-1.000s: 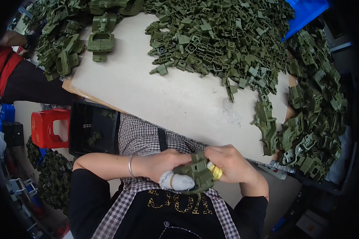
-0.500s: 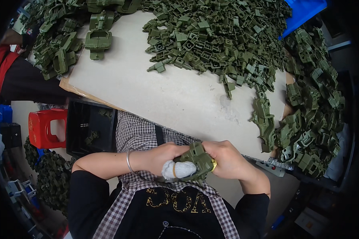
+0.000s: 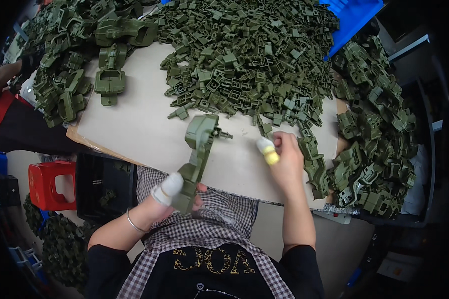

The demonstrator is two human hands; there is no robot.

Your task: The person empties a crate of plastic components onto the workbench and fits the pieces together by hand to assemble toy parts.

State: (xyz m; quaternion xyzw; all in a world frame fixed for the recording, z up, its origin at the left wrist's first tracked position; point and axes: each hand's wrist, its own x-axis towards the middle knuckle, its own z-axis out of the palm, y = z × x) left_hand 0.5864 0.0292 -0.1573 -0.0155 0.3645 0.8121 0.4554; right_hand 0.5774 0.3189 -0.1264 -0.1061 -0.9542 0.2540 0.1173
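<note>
Over the near edge of the table (image 3: 134,104), a long green part (image 3: 199,144) is gripped by the left hand (image 3: 157,208): its near end is clasped between the white-capped thumb and the fingers, and the far end is tipped up over the tabletop. A small piece (image 3: 224,135) can be seen jutting off its far right side.

Right hand (image 3: 287,167) is held half curled, thumb wrapped in white and yellow, just short of the pile (image 3: 244,65) of little green bits. Whether anything's pinched there can't be told, tbh. Just to its right, another long part (image 3: 313,167) is laid on the table. Far right, a blue bin (image 3: 356,17) is propped by the pile.
</note>
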